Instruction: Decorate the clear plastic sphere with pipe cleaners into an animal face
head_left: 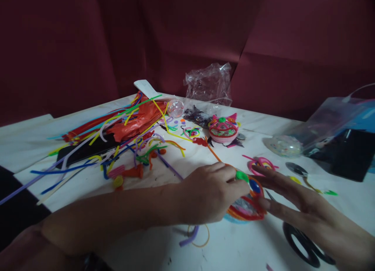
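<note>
A round lion-like craft head with orange and red pipe-cleaner edging, a blue eye, a green pompom and a clear middle is between my hands. My left hand is closed at its upper left side, fingers curled over it and partly hiding it. My right hand reaches in from the right with long, spread fingers. Its thumb tip is against the mouth's right edge, and the other fingertips pass behind the eye. An orange pipe cleaner runs up from behind my left hand. Black-handled scissors lie partly under my right hand.
A pink craft head stands farther back. Many loose pipe cleaners and a red plastic bag fill the left side. Clear balls, a clear bag, a tape roll and a black box-like object are around.
</note>
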`<action>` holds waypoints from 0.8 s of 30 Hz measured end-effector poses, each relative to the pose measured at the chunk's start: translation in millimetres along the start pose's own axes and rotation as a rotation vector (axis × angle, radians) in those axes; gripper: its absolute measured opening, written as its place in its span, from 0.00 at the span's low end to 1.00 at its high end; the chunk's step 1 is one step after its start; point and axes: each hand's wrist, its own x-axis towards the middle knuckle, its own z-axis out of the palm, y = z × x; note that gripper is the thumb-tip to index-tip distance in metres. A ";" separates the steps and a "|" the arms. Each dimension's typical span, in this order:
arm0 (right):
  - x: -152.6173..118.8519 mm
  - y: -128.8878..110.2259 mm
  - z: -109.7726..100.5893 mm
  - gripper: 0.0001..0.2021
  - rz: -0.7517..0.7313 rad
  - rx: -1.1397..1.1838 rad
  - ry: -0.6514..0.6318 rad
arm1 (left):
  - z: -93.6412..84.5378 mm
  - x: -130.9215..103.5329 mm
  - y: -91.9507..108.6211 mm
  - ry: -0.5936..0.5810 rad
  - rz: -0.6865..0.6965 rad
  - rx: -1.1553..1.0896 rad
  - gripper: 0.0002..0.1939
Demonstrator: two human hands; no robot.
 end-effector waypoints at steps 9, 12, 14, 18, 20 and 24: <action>0.4 -0.8 -0.9 0.37 0.014 -0.058 -0.037 | 0.3 0.7 0.2 0.008 0.005 0.019 0.07; -0.5 1.6 2.0 0.35 -0.018 -0.104 -0.001 | 0.9 1.2 -0.1 0.006 0.000 0.012 0.06; -2.3 4.1 3.9 0.34 -0.026 -0.092 0.029 | 1.6 1.5 -0.3 0.014 -0.002 0.015 0.06; -5.7 7.9 7.1 0.33 -0.067 -0.131 0.070 | 2.1 1.8 0.2 0.031 -0.007 0.012 0.07; -6.0 8.8 8.0 0.32 -0.082 -0.171 0.075 | 1.8 1.7 0.9 0.031 -0.013 0.013 0.08; -4.8 9.5 8.8 0.33 -0.077 -0.129 0.054 | 1.7 1.4 1.8 0.054 -0.018 0.003 0.09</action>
